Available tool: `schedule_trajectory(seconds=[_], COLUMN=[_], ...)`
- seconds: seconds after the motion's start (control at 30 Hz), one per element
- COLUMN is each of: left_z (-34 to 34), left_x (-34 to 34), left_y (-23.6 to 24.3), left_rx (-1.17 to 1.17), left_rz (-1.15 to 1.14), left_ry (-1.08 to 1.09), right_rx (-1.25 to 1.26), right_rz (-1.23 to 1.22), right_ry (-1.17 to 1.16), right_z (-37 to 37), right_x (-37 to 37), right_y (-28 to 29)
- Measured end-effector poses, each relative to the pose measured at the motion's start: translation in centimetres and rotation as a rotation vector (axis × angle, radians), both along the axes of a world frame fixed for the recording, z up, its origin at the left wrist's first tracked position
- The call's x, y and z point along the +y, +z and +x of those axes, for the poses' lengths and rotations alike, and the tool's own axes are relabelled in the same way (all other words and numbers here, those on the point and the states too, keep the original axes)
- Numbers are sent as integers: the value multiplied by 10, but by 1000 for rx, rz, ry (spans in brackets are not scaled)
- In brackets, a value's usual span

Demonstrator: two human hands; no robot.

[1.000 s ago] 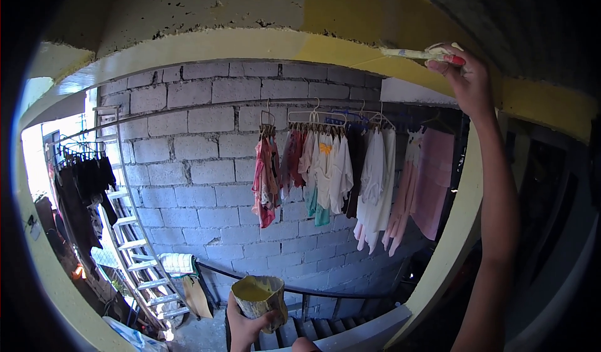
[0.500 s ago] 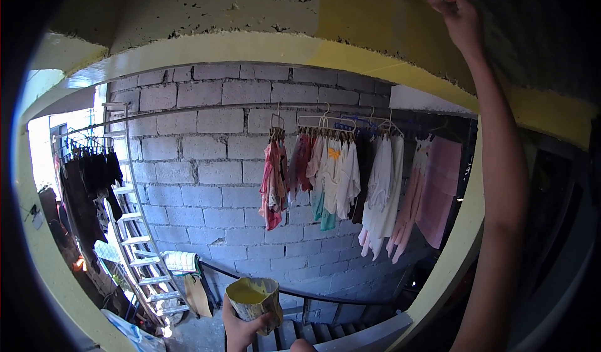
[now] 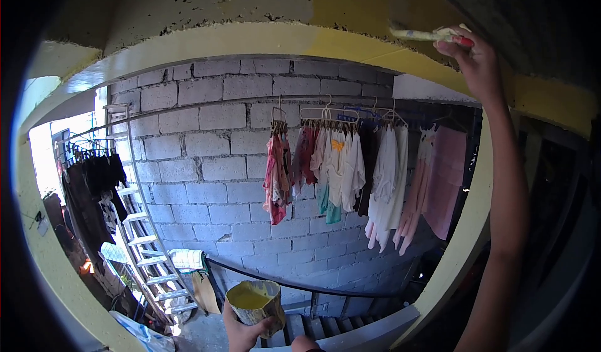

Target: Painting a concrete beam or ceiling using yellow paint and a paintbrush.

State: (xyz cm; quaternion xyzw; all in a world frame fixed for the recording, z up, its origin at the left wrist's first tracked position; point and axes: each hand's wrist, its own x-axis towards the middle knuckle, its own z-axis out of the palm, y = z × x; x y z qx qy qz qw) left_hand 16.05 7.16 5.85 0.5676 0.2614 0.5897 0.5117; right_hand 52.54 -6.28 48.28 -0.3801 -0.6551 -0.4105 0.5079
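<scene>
Upper right of the frame, right hand [image 3: 479,64]: raised, thumb and fingers pinching the brush [image 3: 416,35] by its red-ended handle, bristles aimed left.
Brush: lower in the frame than half a second ago, back down from the top edge to near the bottom edge of the beam [image 3: 357,17]; whether the bristles touch I cannot tell.
Beam: across the top of the frame, deep yellow on the right, paler and pitted toward the upper left.
Meaning for the work: the brush seems to be passing up and down over the same yellow stretch, so this looks like mid-stroke.
Left hand [image 3: 243,332]: bottom centre, thumb and fingers spread around the cup [image 3: 255,316], hardly shifted.
Cup: upright, streaked outside, with yellow paint [image 3: 249,299] inside; it appears to stay within reach as a ready supply.
Clothes [image 3: 344,164]: right of centre, hanging before the block wall [image 3: 206,143], below the beam.
Ladder [image 3: 150,261]: lower left, leaning, well apart from both hands.
</scene>
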Motion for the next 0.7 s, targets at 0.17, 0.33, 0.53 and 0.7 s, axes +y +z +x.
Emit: schedule_trajectory(seconds=[0.17, 0.33, 0.53, 0.7], left_z=[-3, -5, -7, -4], left_x=[3, 0, 1, 3], left_y=[-6, -6, -2, -4], left_rx=[-9, -17, 98, 102], left_rz=[21, -2, 32, 25], left_ry=[-8, -9, -3, 13], right_rx=[3, 50, 40, -11], right_rz=[-78, -175, -206, -154], right_ry=[-38, 53, 22, 17], right_z=[-7, -17, -12, -11], right_x=[-8, -25, -23, -12], right_y=[-9, -4, 31, 67])
